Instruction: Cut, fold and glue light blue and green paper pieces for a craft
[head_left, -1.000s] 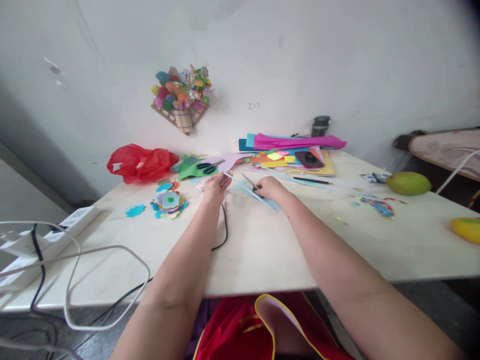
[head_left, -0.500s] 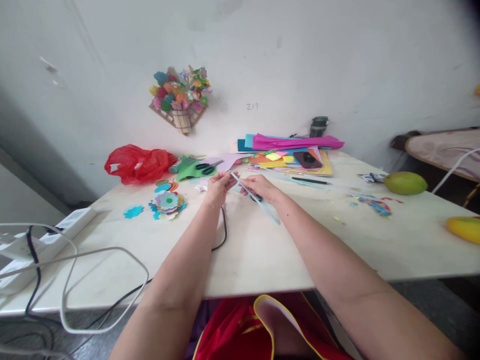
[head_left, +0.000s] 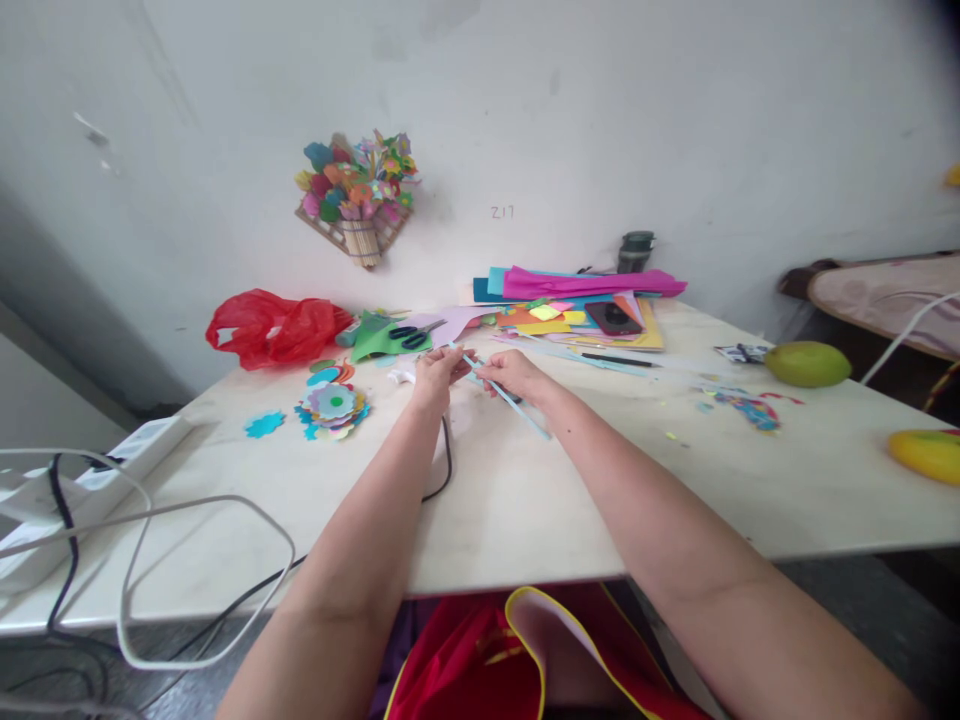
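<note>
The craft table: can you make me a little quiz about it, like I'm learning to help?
1. Pick one: what do the left hand and right hand both hold? A) black pen B) pale blue strip C) green fruit
2. True or false: the red plastic bag lies left of the green paper.
3. Fill in: the top paper flower has a ____ centre.
Key: 1 B; 2 true; 3 green

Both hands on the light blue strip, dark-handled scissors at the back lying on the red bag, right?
Wrong surface: the head view shows the dark-handled scissors on the green sheet. Left hand and right hand are on the light blue strip, yes.
</note>
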